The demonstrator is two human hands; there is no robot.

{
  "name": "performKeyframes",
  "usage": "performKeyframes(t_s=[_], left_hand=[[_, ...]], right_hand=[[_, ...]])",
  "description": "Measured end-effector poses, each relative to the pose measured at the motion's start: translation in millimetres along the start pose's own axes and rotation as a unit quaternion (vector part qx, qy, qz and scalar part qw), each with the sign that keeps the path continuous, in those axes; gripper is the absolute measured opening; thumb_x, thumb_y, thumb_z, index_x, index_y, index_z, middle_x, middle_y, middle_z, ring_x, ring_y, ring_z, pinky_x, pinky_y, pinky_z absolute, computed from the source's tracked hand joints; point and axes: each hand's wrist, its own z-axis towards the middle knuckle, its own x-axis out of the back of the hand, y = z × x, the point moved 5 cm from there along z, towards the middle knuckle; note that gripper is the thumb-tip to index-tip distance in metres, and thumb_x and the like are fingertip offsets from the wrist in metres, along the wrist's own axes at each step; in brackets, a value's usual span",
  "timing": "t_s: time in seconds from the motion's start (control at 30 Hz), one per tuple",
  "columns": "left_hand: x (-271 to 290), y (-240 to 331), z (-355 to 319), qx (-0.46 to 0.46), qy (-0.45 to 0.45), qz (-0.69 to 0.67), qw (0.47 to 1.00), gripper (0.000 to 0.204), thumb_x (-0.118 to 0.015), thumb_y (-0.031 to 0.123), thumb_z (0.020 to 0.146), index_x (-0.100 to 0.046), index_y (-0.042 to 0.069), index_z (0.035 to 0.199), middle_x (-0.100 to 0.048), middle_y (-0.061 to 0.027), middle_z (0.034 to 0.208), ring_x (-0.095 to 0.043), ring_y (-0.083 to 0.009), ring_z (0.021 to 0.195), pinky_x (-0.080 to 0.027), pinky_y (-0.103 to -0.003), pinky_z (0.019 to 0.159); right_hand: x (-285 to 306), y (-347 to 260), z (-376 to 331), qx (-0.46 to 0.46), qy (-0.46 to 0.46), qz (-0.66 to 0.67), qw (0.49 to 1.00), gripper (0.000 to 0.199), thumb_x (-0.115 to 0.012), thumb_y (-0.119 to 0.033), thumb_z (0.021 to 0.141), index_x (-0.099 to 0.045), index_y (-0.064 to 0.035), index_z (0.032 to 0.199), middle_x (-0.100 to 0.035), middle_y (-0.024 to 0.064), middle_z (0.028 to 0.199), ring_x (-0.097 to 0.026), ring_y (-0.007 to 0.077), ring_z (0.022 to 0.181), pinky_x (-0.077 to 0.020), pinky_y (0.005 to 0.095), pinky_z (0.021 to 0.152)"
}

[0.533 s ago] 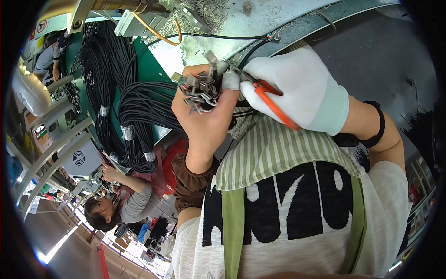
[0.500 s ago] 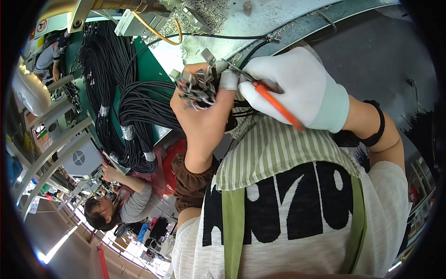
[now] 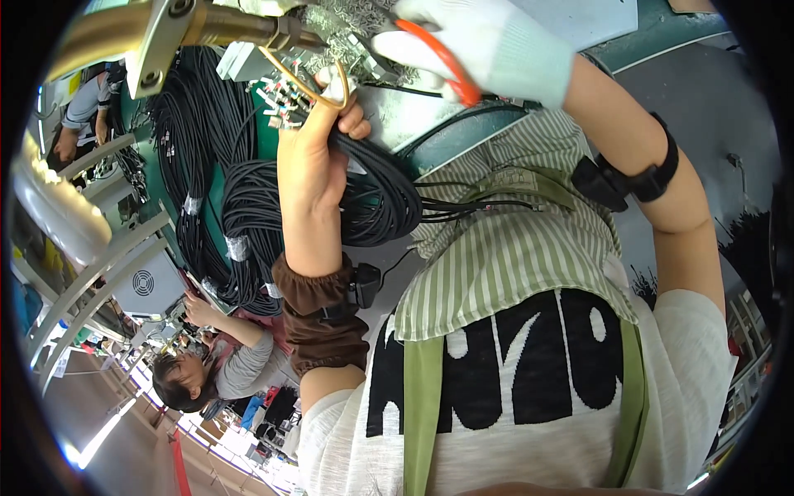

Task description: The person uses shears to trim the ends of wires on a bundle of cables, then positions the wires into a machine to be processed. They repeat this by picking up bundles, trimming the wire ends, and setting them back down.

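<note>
My bare left hand (image 3: 318, 153), with a white wrap on one digit, is closed round a bundle of black cables (image 3: 380, 207). Their stripped ends, with small metal connectors (image 3: 285, 103), stick out past my fingers on the left. The rest of the coil hangs below the hand, in front of the apron. To the right and farther forward, my white-gloved right hand (image 3: 504, 54) grips orange-handled pliers (image 3: 442, 62). Their jaws are mostly hidden at the upper edge of the picture, over a heap of small metallic scraps (image 3: 331, 21).
Large coils of black cable (image 3: 186, 140) lie on the green table (image 3: 219, 194) at the left. A brass-coloured machine arm (image 3: 207, 29) with a thin yellow tube (image 3: 285, 70) crosses the upper left. A co-worker (image 3: 215, 372) sits at the lower left beside a grey box (image 3: 145, 281).
Both hands have moved forward, away from my body. The left hand has carried the cable bundle up beside the yellow tube; the right hand with the pliers has moved up over the scraps.
</note>
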Motion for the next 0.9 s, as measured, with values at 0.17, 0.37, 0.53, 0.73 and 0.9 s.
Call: performKeyframes(t_s=[0.17,0.37,0.53,0.73,0.9], left_hand=[[3.2,8.4,11.0,0.001,-0.061,0.039,0.997,0.018,-0.070,0.011,0.084,-0.057,0.002,0.092,-0.053,-0.0030,0.071,-0.048,-0.0127,0.061,-0.043,-0.028,0.056],[-2.3,21.7,8.8,0.002,-0.073,0.137,0.988,0.019,-0.073,0.012,0.081,-0.060,0.000,0.088,-0.058,-0.0052,0.070,-0.055,-0.0144,0.060,-0.046,-0.027,0.055],[-5.7,26.4,8.1,-0.051,-0.053,0.226,0.971,0.020,-0.075,0.012,0.079,-0.062,-0.001,0.087,-0.060,-0.0052,0.070,-0.056,-0.0135,0.060,-0.046,-0.026,0.054],[-0.3,25.4,12.0,-0.078,-0.064,0.226,0.969,0.029,-0.078,0.016,0.077,-0.061,-0.001,0.092,-0.061,-0.0049,0.074,-0.056,-0.0122,0.059,-0.048,-0.026,0.054],[5.6,22.3,16.6,-0.089,-0.065,0.239,0.965,0.032,-0.079,0.017,0.076,-0.061,-0.001,0.095,-0.062,-0.0055,0.076,-0.057,-0.0126,0.058,-0.049,-0.026,0.054]], right_hand=[[-30.9,20.5,3.8,-0.349,-0.223,0.372,0.831,0.027,-0.061,-0.021,0.087,-0.058,-0.0003,0.070,-0.057,0.0094,0.057,-0.058,0.0197,0.051,-0.0424,0.0322,0.046],[-31.6,11.0,3.6,-0.361,-0.200,0.453,0.790,0.031,-0.061,-0.021,0.088,-0.060,0.0021,0.067,-0.058,0.0067,0.056,-0.056,0.0143,0.049,-0.0427,0.0273,0.045],[-31.0,7.7,5.8,-0.332,-0.203,0.448,0.805,0.031,-0.061,-0.020,0.088,-0.060,0.0027,0.066,-0.058,0.0079,0.055,-0.057,0.0148,0.049,-0.0433,0.0278,0.045],[-35.7,13.0,5.2,-0.315,-0.175,0.455,0.814,0.030,-0.062,-0.019,0.087,-0.060,0.0020,0.067,-0.058,0.0085,0.056,-0.057,0.0153,0.049,-0.0433,0.0280,0.046],[-33.7,8.1,2.4,-0.379,-0.180,0.423,0.803,0.026,-0.061,-0.017,0.086,-0.060,0.0010,0.068,-0.058,0.0088,0.056,-0.056,0.0158,0.049,-0.0432,0.0285,0.046]])
